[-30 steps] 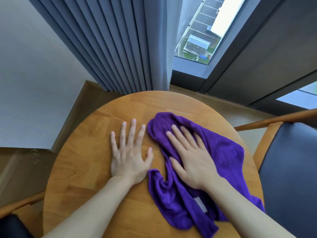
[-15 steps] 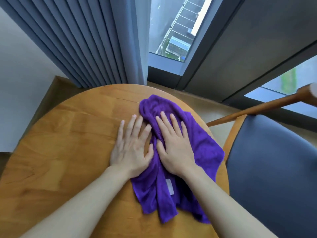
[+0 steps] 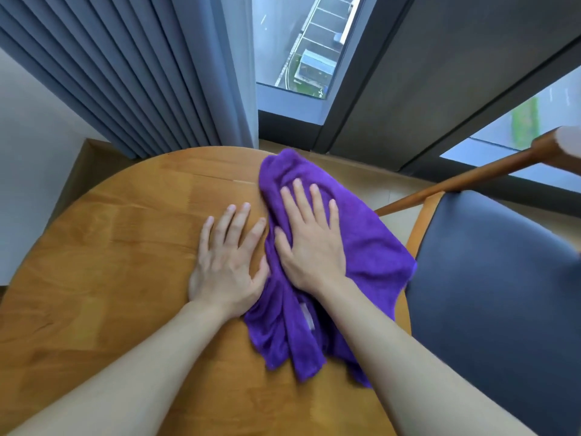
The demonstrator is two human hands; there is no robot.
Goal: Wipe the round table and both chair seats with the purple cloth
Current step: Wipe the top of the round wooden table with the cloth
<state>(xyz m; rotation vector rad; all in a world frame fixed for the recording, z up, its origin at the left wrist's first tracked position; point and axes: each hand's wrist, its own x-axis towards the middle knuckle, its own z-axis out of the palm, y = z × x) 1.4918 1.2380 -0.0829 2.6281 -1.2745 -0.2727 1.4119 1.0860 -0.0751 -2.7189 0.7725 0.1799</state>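
Observation:
The purple cloth (image 3: 371, 256) lies bunched on the right part of the round wooden table (image 3: 110, 262), its far end reaching the table's far rim. My right hand (image 3: 309, 237) presses flat on the cloth with straight fingers. My left hand (image 3: 228, 259) rests flat on the bare wood just left of the cloth, thumb touching the cloth's edge. A chair with a dark blue seat (image 3: 496, 297) and a wooden frame stands right of the table, close to the cloth's right edge.
Grey-blue curtains (image 3: 141, 73) hang behind the table at the left. A window (image 3: 298, 45) and dark frame run along the far side. The chair's wooden backrest rail (image 3: 465, 180) slants above the seat. A white wall stands at the left.
Both hands and the cloth have slid toward the table's far right edge. The view has turned right, bringing more of the blue chair seat into sight.

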